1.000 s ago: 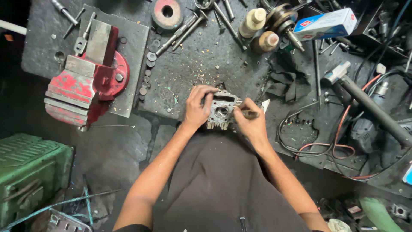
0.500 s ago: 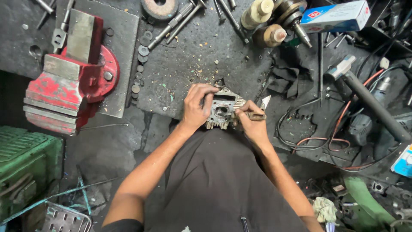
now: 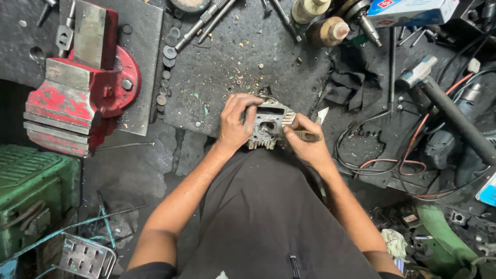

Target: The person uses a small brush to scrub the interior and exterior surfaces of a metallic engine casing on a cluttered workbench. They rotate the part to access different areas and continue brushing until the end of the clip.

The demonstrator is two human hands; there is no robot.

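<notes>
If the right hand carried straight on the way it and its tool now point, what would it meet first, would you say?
The right hand points up and leftward, its tool aimed at the finned metal engine part that the left hand steadies. It would meet that part first; they already look to be touching, though depth is unclear.

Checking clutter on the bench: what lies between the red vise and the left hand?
Head view: between the red vise and the left hand lie a column of round washers, then dark bench surface littered with small chips.
</notes>
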